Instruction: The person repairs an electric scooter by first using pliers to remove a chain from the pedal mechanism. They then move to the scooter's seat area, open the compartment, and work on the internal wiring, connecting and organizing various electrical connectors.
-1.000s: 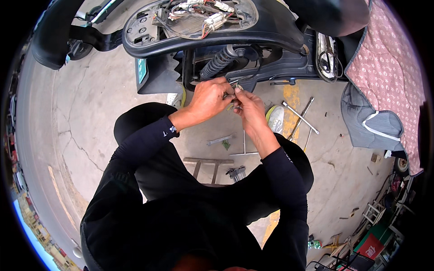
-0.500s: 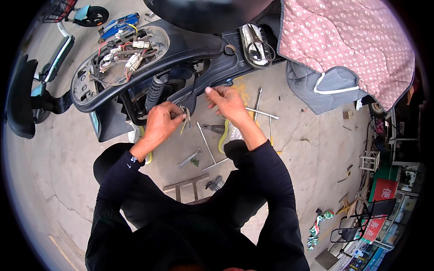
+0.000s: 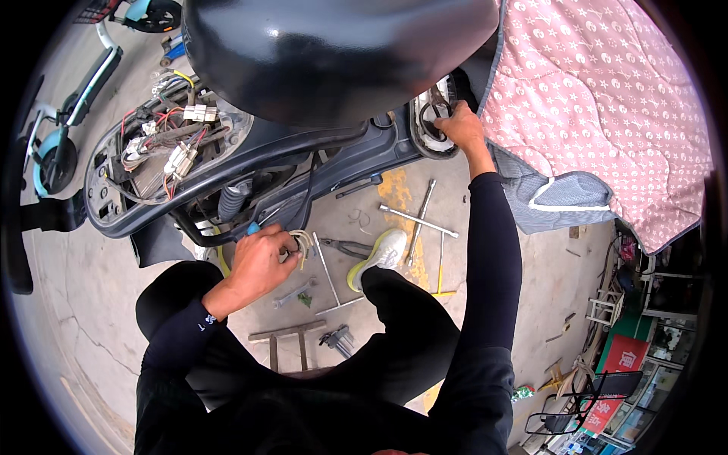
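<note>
My left hand [image 3: 267, 256] holds a looped bundle of pale wires [image 3: 302, 246] below the scooter's frame, beside a blue-handled screwdriver [image 3: 254, 227]. My right hand [image 3: 461, 125] reaches into an oblong compartment [image 3: 444, 152], its fingers on the black scissors [image 3: 428, 112] lying there. Exposed wiring with white connectors [image 3: 182, 158] sits in the scooter's open body [image 3: 106, 205] at the left. A coiled shock absorber [image 3: 233, 199] shows beneath it.
A black seat [image 3: 334, 53] overhangs the frame. A pink quilted cover [image 3: 591, 114] hangs at right. Cross wrench [image 3: 421, 222], pliers [image 3: 345, 249] and spanner [image 3: 292, 296] lie on the concrete. A white-and-teal scooter [image 3: 95, 80] stands at upper left; chairs [image 3: 584, 402] stand at lower right.
My right hand has left my left hand and moved up and right onto the scissors. My left hand keeps the wires. The view has shifted rightward, bringing more of the cover into sight.
</note>
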{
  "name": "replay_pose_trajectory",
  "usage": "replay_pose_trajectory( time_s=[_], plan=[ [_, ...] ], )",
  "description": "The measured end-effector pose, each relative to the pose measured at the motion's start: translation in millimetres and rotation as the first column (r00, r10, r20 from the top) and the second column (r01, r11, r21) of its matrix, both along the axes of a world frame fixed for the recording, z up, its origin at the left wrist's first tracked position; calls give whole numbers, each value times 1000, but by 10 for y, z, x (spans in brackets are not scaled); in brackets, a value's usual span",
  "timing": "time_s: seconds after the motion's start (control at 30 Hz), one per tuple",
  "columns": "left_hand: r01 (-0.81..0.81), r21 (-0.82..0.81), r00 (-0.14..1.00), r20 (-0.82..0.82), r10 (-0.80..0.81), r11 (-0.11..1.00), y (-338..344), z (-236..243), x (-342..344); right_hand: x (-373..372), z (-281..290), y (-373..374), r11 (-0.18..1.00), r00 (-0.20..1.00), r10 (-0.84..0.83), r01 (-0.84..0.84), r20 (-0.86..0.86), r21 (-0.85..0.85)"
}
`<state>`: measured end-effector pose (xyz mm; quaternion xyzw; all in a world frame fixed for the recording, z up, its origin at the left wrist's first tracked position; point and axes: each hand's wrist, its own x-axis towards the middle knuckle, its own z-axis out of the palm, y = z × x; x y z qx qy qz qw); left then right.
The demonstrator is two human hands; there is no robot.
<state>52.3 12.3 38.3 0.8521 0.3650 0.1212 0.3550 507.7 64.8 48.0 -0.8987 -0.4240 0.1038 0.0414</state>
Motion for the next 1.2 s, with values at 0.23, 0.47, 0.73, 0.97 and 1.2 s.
replay_pose_trajectory(
  time_s=[0.23,0.47,0.73,0.97,1.2],
  plan=[
    [-16,-111,995,-97,5,994,36,-17,94,981,74,-263,926,998,49,-27,-48,376],
    [39,-80,997,-61,-44,996,11,-119,194,1386,-675,-79,913,991,-125,97,44,395],
    [-33,-160,995,-96,17,987,2,-64,116,472,-233,104,829,973,-83,-52,214,558],
    [-104,-228,995,-17,103,968,-15,-195,-29,166,-355,363,987,978,-140,124,156,106],
    [-333,-387,931,12,365,860,129,-216,-253,25,-23,-215,639,551,5,640,-835,426]
  ],
)
